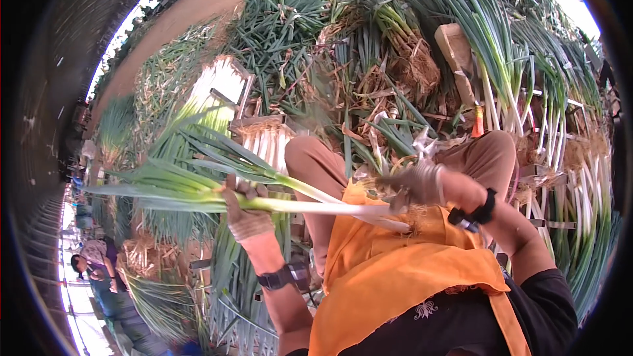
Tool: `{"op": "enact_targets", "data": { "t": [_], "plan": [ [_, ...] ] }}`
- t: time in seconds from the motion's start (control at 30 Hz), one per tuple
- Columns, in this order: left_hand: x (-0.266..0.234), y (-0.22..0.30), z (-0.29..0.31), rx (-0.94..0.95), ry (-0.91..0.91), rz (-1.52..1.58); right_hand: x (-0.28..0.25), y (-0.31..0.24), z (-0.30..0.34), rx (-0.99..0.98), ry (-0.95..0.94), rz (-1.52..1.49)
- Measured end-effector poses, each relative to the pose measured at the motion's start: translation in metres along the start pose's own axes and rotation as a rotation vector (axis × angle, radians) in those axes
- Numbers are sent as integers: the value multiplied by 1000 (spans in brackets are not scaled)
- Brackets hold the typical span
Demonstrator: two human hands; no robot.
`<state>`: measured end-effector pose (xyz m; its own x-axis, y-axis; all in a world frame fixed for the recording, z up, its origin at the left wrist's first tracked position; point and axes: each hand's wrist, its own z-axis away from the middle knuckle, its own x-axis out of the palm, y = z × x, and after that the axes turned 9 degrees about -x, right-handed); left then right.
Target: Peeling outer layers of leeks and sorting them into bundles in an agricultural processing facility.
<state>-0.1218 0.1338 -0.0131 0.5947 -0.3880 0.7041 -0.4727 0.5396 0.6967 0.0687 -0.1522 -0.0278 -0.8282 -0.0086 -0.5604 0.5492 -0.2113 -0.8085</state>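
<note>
My left hand [247,211], in a soiled glove, is closed round two long green onions [310,207] where the white shanks turn green. Their leaves fan out to the left, and their white root ends point right across my lap. Close by those root ends is my right hand [422,184], gloved too and smeared by motion. Its fingers are too blurred to read, so whether it touches or holds a stalk cannot be made out. An orange apron [376,277] covers my lap beneath the stalks.
Crates of white-stemmed onions [221,82] stand left of my knees. Ahead lie heaped green leaves [283,20], a rooted bundle [415,69] and a pale block [453,46]. More onion bundles [501,59] line the right side. Another person [99,260] is at the far left.
</note>
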Motion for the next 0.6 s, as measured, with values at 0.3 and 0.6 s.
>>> {"op": "enact_targets", "data": {
  "t": [0.3, 0.6],
  "plan": [
    [-60, -1, 4, -154, 30, 149, 14, -4, 27, -121, -34, -65],
    [-53, -25, -13, -178, 280, 81, 6, 61, 51, -40, 202, -694]
  ]
}}
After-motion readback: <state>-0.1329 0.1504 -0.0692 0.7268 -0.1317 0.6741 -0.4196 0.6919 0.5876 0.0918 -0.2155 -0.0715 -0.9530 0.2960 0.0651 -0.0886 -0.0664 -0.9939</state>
